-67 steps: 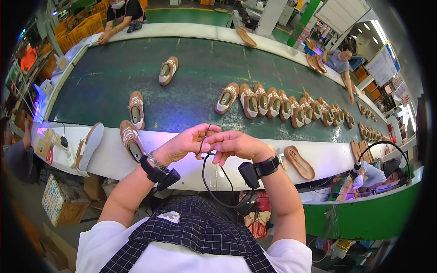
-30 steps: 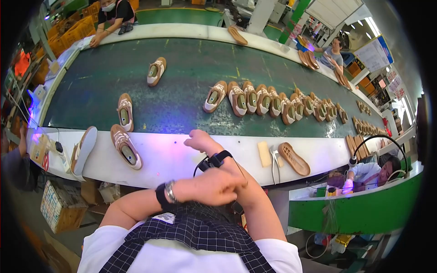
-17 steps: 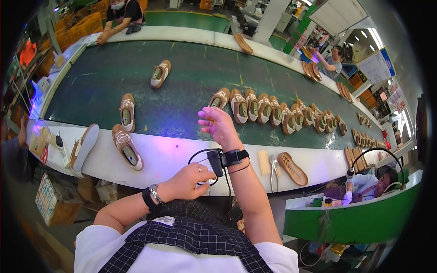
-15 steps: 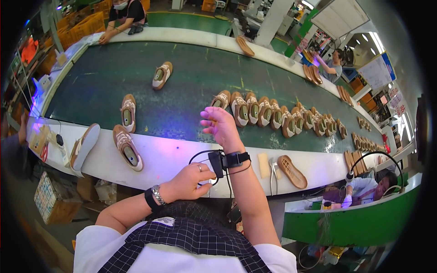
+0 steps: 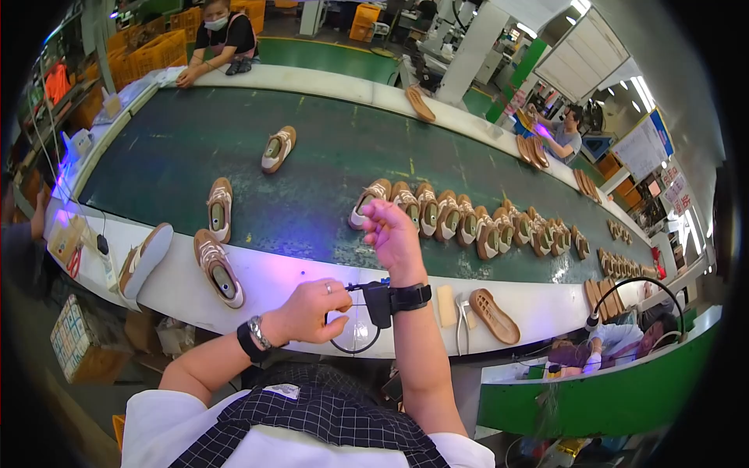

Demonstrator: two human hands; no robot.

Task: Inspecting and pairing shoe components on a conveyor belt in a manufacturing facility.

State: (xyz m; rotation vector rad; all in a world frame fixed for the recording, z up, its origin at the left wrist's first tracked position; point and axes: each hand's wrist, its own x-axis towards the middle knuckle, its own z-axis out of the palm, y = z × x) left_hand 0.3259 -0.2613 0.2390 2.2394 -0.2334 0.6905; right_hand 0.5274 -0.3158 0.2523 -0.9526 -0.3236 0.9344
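Observation:
My left hand point(image 5: 312, 312) is closed in a pinch on a thin black cable point(image 5: 353, 288). The cable runs to a small black device point(image 5: 378, 304), strapped around my right wrist with a black band point(image 5: 411, 296). My right hand point(image 5: 396, 240) is raised, its fingers loosely bent and apart, with nothing in them. Behind it, a brown and white sneaker point(image 5: 376, 193) stands on the dark green conveyor belt point(image 5: 312, 210); the hand overlaps its view. A dark watch band and a metal bracelet circle my left wrist.
Several sneakers point(image 5: 447, 214) line the belt to the right. Two more point(image 5: 220, 209) point(image 5: 218, 269) and a tilted one point(image 5: 145, 261) are at left. A brown sole point(image 5: 495, 317) and pliers point(image 5: 462, 321) lie on the white ledge point(image 5: 281, 288). Co-workers sit around the line.
My left hand has drawn slightly left, away from the wrist device, with the cable. The fingers of my right hand have curled inward more. The whole view has shifted a little.

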